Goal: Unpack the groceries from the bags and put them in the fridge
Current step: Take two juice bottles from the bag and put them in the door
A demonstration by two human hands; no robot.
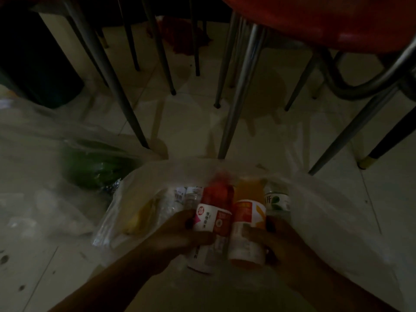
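Floor (pixel 191 122) of pale tiles fills most of the dim view, w/ dark spots at the lower left. Chair legs (pixel 240 91) of shiny metal stand on it up top, and a red chair seat (pixel 326 21) hangs over the upper right. A big dark bin (pixel 38 59) sits at the upper left. Two clear plastic bags lie on the floor. The left bag (pixel 40 176) is crumpled and has something green (pixel 99 167) inside, prob. veg, too dark to say which. The near bag (pixel 326 210) is open in the middle, right in front of the person, and the drinks are inside it. Both arms reach in from the bottom edge. The left hand (pixel 180 233) is wrapped round a red drink bottle (pixel 213 221) w/ a white and red label, fingers curled tight on its left side. The right hand (pixel 276 242) is wrapped round an orange drink bottle (pixel 247 226) w/ an orange and white label, thumb across the front. The two bottles touch side by side, caps pointing away from the person. Just right of them, in the bag, is a clear bottle w/ a green leaf label (pixel 278 201). Left of the red one are two more clear bottles (pixel 189 197), partly hidden. At the bag's left side lies something yellow (pixel 139 217), too blurry to name.
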